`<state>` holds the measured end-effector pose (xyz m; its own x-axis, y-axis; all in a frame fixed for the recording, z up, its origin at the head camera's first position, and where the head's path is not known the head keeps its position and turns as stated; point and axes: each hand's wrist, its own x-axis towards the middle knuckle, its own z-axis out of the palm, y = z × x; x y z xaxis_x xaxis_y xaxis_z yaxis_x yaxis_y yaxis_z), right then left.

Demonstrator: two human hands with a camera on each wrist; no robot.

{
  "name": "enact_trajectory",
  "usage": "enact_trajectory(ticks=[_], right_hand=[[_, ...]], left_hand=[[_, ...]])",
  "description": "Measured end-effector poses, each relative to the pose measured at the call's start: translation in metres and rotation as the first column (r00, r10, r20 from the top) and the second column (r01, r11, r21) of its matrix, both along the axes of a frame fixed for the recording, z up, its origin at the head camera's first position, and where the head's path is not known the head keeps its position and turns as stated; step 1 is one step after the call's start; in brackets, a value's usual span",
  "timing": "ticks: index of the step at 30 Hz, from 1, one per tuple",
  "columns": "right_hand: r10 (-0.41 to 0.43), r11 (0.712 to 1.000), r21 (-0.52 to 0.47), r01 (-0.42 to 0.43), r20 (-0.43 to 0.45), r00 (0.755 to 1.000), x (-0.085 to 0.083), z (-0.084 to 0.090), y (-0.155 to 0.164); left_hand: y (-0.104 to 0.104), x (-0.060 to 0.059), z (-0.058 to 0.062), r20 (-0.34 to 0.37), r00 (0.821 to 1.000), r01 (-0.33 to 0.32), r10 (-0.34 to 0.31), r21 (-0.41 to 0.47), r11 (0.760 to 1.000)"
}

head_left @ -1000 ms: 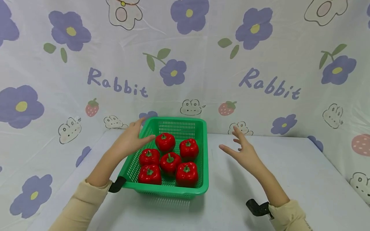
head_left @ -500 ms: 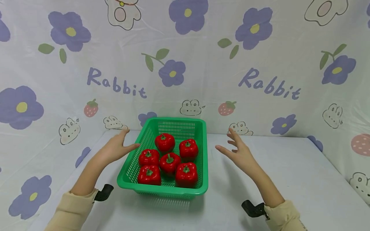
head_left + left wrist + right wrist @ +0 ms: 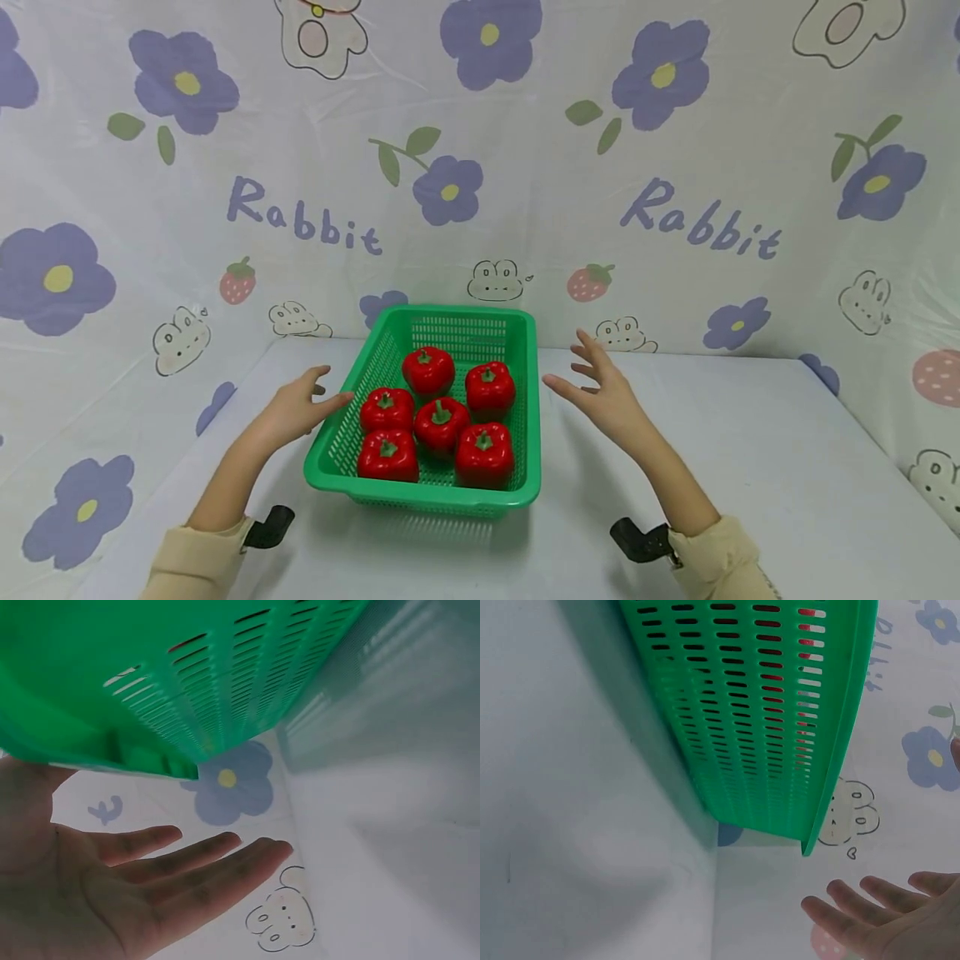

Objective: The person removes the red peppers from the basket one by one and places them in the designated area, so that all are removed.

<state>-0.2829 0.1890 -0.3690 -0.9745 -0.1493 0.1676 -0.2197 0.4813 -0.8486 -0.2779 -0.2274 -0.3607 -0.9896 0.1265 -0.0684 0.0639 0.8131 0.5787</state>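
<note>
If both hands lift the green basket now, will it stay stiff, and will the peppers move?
The basket is slotted thin plastic, so it may flex slightly. Six peppers sit loose, with free floor behind them, so they would likely slide if it tilts.

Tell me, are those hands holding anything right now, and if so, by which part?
Nothing is held. The left hand and right hand are both open, fingers spread, one on each side of the green basket of red peppers, near its rim without gripping it.
</note>
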Motion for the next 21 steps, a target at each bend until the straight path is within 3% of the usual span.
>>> enact_trajectory(ticks=[14,21], right_hand=[[0.04,0.997,-0.068,-0.039,0.01,0.999,0.002,0.007,-0.02],[0.044,0.996,-0.079,-0.043,0.009,0.999,0.0,0.008,-0.027]], left_hand=[[-0.004,0.001,-0.017,0.05,0.999,-0.001,-0.007,0.168,0.986],[-0.003,0.0,-0.022,0.03,0.999,0.014,-0.021,0.216,0.976]])
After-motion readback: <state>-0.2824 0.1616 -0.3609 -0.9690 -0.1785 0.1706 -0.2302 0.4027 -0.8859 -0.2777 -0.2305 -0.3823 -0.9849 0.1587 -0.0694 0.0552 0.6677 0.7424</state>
